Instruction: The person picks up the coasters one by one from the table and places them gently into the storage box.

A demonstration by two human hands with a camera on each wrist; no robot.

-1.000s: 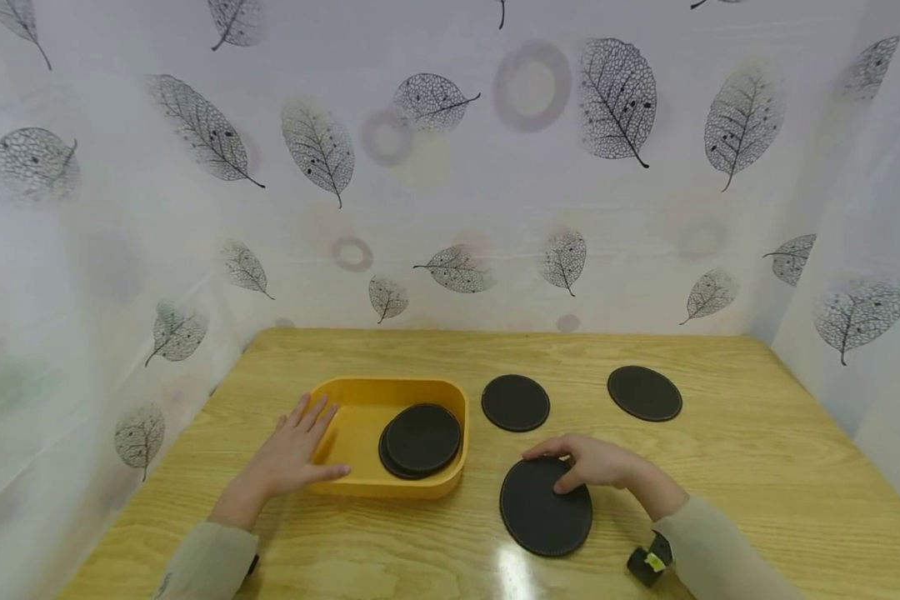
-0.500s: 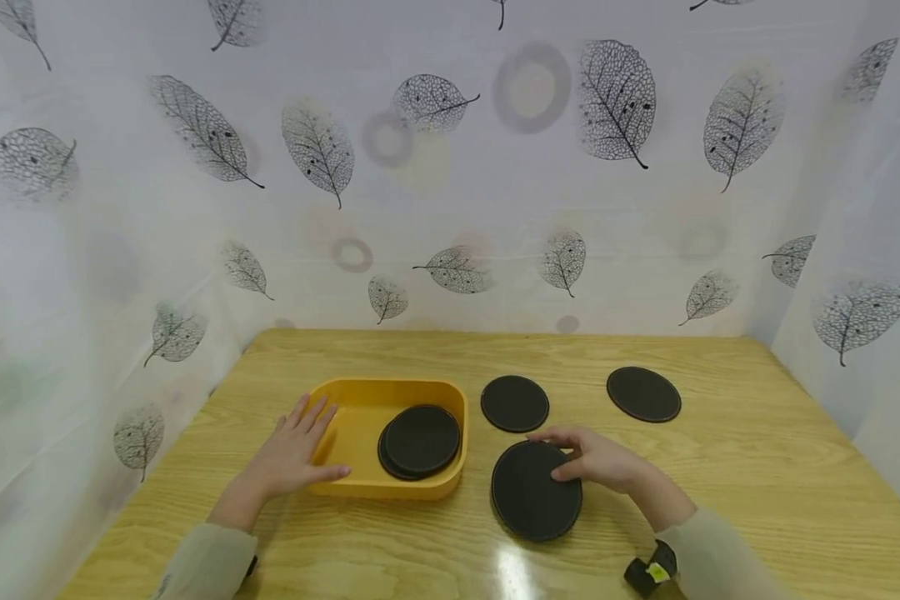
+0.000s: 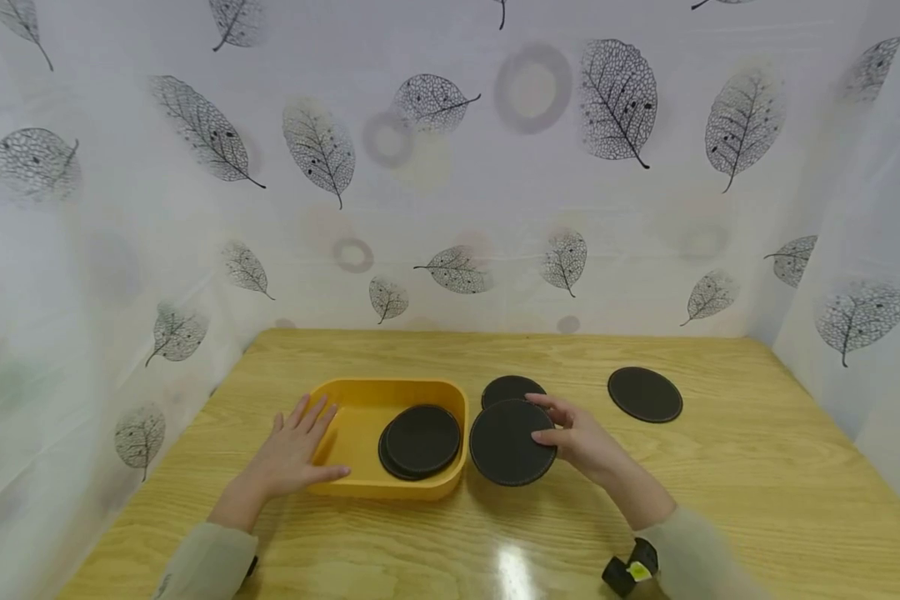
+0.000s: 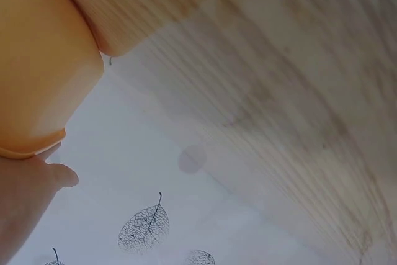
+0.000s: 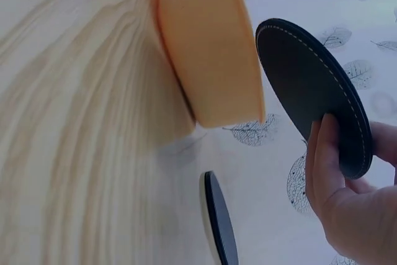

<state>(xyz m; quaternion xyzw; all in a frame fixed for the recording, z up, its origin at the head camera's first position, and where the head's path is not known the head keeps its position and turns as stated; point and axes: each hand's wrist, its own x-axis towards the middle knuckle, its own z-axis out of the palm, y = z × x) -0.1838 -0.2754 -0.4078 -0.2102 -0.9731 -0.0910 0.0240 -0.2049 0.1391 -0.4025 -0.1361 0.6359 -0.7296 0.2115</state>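
My right hand pinches a round black coaster with stitched edging by its right side, thumb on top and fingers beneath. In the right wrist view the held coaster is lifted off the table, close to the orange-yellow tray. My left hand rests with spread, straight fingers on the left rim of the tray. Two overlapping black coasters lie inside the tray at its right end. In the left wrist view only part of the left hand shows at the tray's edge.
Another black coaster lies on the wooden table just behind the held one, partly covered by it. Farther right lies one more coaster. A leaf-patterned curtain encloses the table at the back and sides.
My right hand has raised the coaster from the table and carried it left and away from me, up to the tray's right side. The left hand stays where it was.
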